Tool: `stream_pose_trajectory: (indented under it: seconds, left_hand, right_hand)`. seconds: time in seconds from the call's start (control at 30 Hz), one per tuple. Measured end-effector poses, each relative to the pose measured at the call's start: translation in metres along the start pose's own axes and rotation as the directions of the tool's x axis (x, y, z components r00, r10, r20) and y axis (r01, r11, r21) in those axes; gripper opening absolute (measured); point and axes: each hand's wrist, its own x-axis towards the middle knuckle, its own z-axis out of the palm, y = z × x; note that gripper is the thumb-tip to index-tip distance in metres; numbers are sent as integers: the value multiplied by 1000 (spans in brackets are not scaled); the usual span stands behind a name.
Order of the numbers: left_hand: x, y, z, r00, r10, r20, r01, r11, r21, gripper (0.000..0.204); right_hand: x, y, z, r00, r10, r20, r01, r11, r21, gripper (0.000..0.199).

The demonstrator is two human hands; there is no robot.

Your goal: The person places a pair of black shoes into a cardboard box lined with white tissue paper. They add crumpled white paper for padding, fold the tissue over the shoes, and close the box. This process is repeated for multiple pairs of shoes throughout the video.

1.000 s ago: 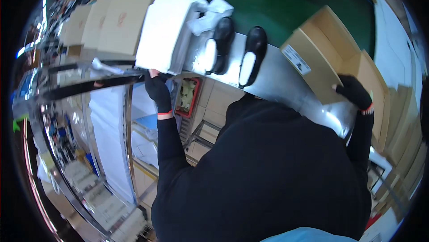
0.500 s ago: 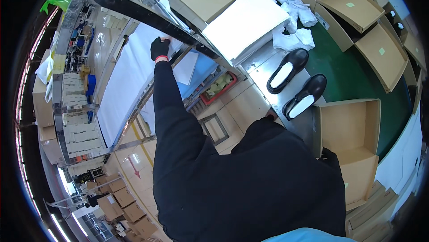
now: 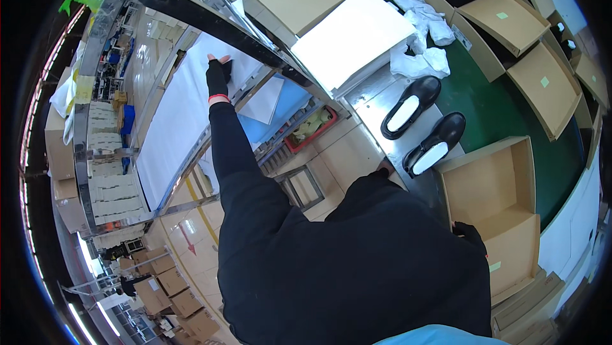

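Left hand: fingers spread over white paper, looks empty. Right hand's at the already-open shoebox, can't tell its grip. Black shoes sit outside, beyond it.

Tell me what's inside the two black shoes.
A white insole or insert shows through the opening of each of the black shoes. The toe ends can't be seen: the uppers cover them.

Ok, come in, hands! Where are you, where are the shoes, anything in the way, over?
Left hand over white sheet, touch unclear. Right hand at edge of open cardboard box. Black shoes on metal table, between box and white stack.
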Motion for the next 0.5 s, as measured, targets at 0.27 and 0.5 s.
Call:
stream_pose_trajectory:
  seconds: [0.27, 0.5]
  left_hand:
    - [8, 23, -2, 915, 117, 385, -216, 951, 223, 34]
    - [24, -2, -25, 859, 411, -304, -400, 911, 101, 37]
  right_hand:
    - [2, -28, -2, 996, 16, 93, -7, 995, -98, 31]
    - [-11, -38, 12, 999, 1, -40, 3, 995, 97, 26]
